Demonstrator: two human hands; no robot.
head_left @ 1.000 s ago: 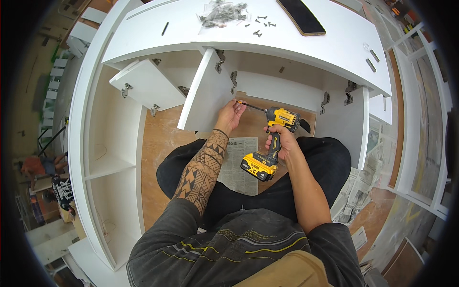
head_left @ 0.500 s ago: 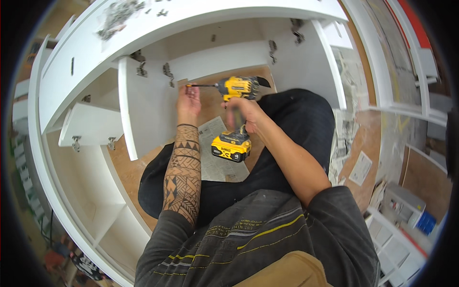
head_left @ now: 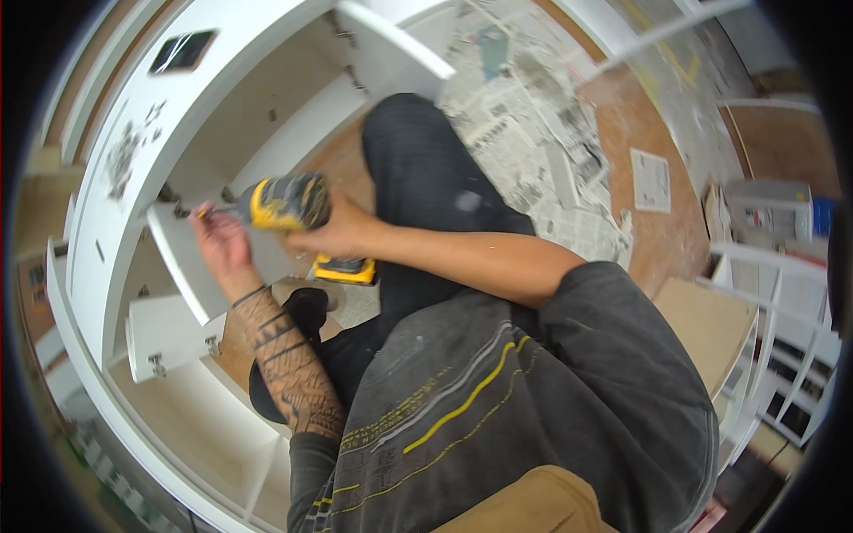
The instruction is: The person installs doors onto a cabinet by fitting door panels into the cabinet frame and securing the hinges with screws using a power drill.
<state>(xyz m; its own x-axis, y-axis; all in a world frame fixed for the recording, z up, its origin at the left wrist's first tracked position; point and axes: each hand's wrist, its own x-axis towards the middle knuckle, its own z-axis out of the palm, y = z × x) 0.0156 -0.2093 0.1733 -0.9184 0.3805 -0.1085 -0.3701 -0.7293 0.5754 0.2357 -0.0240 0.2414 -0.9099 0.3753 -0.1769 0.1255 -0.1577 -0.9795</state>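
Observation:
My right hand (head_left: 342, 226) grips the handle of a yellow and black cordless drill (head_left: 286, 202), which points left. Its battery (head_left: 346, 269) shows below my wrist. At the drill's front end, my left hand (head_left: 224, 244) has its fingers curled around the tip of the driver bit, where a small orange spot shows. Whether a screw is there too is too small to tell. Both hands are by the top of an open white cabinet door (head_left: 185, 271), close to a metal hinge (head_left: 180, 210) at the cabinet frame.
Loose small hardware (head_left: 123, 164) and a dark phone (head_left: 183, 51) lie on the white cabinet. Another white door (head_left: 404, 40) stands open at the top, and a smaller one (head_left: 169, 333) at the left. Newspaper sheets (head_left: 524, 151) cover floor at the right. My bent knee (head_left: 400, 115) is beside the cabinet opening.
My view has turned, so the cabinet sits further left. Both hands and the drill have moved left together, toward the top of the left door and its hinge.

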